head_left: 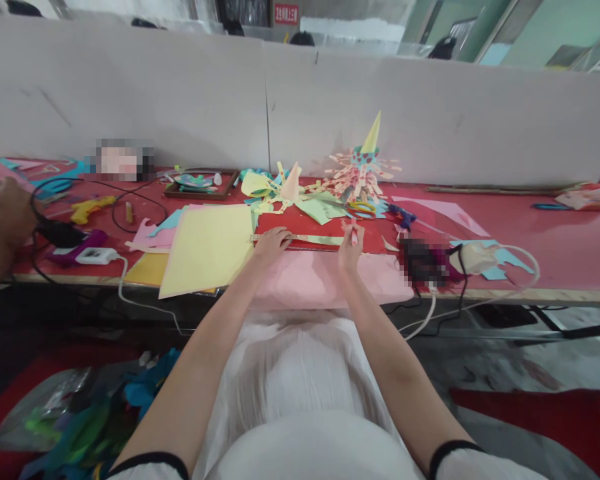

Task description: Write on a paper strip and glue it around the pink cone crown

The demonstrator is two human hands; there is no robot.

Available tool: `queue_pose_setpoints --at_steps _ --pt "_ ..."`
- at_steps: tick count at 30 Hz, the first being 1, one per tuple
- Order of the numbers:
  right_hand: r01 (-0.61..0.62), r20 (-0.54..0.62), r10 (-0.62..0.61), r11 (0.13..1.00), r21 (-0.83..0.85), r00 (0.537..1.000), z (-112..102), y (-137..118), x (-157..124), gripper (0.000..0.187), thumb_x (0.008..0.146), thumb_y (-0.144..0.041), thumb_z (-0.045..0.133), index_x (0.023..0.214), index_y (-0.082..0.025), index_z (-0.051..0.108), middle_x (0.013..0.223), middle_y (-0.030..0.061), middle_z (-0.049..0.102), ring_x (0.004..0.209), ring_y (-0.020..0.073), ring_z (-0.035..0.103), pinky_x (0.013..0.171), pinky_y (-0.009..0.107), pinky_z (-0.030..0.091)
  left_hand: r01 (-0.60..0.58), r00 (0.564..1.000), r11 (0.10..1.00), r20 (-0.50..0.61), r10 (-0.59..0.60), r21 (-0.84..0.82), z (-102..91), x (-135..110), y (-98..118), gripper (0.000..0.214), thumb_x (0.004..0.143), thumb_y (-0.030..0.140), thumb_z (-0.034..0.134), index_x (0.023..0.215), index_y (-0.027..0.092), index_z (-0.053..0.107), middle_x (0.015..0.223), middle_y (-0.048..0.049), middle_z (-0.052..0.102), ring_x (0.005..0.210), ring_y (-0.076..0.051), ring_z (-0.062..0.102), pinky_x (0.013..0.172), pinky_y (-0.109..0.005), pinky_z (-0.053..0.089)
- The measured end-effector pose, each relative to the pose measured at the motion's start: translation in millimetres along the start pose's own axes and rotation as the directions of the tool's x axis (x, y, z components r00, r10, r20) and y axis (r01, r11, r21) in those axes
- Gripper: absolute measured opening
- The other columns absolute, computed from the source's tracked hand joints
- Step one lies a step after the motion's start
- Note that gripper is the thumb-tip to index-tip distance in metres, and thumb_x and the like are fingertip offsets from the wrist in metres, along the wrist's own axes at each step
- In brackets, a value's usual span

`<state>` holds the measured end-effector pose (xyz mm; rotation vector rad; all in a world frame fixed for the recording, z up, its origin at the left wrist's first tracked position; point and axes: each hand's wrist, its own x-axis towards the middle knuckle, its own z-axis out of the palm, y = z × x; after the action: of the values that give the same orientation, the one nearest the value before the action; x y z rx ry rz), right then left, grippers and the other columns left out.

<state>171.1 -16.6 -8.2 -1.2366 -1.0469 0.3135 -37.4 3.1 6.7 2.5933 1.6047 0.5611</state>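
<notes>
Ruler (316, 239) runs L-R on red paper (275, 221), along table (555, 243) edge. L hand (273, 245) rests on it, fingers out; R hand (351, 248) pinches pink pen (355, 236) nr ruler's R end. Tight room: yellow sheet (210, 247) L, scissors (363, 211) behind.
</notes>
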Motion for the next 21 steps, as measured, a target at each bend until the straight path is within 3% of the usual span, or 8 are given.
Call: queue_pose_setpoints --at_steps 5,9,12,16,19,21 --pt "0.014 0.201 0.049 0.955 -0.297 0.978 -20.5 14.0 17.0 0.028 0.087 -0.041 0.032 0.093 -0.021 0.05 0.095 0.0083 0.066 0.091 0.0207 0.063 0.077 0.035 0.047 -0.016 1.0 1.0 0.021 0.016 -0.001 0.7 0.7 -0.6 0.034 0.091 0.024 0.038 0.118 0.018 0.058 0.128 -0.0062 0.055 0.119 -0.019 0.049 0.103 -0.033 0.035" --pt "0.061 0.266 0.037 0.935 -0.349 0.963 -34.1 18.9 25.1 0.02 0.081 -0.037 0.046 0.091 -0.021 0.055 0.087 0.0058 0.066 0.083 0.0213 0.063 0.075 0.035 0.046 -0.055 0.998 0.998 0.003 0.055 0.004 -0.4 -1.0 2.5 0.036 0.091 0.029 0.037 0.12 0.02 0.057 0.132 -0.0054 0.052 0.123 -0.019 0.045 0.107 -0.037 0.03" --pt "0.184 0.28 -0.079 0.91 -0.371 0.957 -35.7 15.1 19.5 0.022 0.086 -0.035 0.04 0.094 -0.021 0.055 0.091 0.0076 0.067 0.087 0.0212 0.061 0.08 0.037 0.045 -0.178 0.984 0.984 0.031 0.177 0.008 -2.3 -2.9 6.8 0.038 0.09 0.03 0.039 0.124 0.02 0.054 0.135 -0.0038 0.05 0.127 -0.018 0.041 0.11 -0.037 0.025" --pt "0.401 0.389 -0.256 0.843 -0.358 0.885 -31.3 8.3 6.2 0.024 0.09 -0.031 0.032 0.095 -0.021 0.054 0.097 0.0093 0.067 0.094 0.0202 0.06 0.084 0.036 0.044 -0.271 0.957 0.962 0.113 0.267 0.022 -3.5 -3.4 10.1 0.041 0.091 0.029 0.035 0.128 0.02 0.049 0.133 -0.0023 0.052 0.125 -0.016 0.044 0.109 -0.034 0.026" --pt "0.431 0.549 -0.181 0.824 -0.368 0.816 -27.9 6.8 2.8 0.019 0.089 -0.025 0.035 0.092 -0.021 0.053 0.087 0.0078 0.068 0.089 0.0208 0.061 0.075 0.033 0.046 -0.243 0.96 0.97 0.149 0.237 0.024 -2.9 -2.0 10.4 0.042 0.092 0.029 0.031 0.128 0.019 0.05 0.132 -0.0025 0.053 0.122 -0.016 0.047 0.108 -0.035 0.027" --pt "0.421 0.597 -0.114 0.811 -0.405 0.794 -26.5 7.6 4.2 0.018 0.086 -0.02 0.036 0.09 -0.021 0.053 0.079 0.0063 0.067 0.081 0.0214 0.061 0.072 0.033 0.046 -0.215 0.966 0.977 0.151 0.21 0.018 -2.3 -1.0 10.7 0.042 0.092 0.029 0.029 0.127 0.02 0.05 0.132 -0.002 0.052 0.122 -0.016 0.047 0.107 -0.037 0.028"
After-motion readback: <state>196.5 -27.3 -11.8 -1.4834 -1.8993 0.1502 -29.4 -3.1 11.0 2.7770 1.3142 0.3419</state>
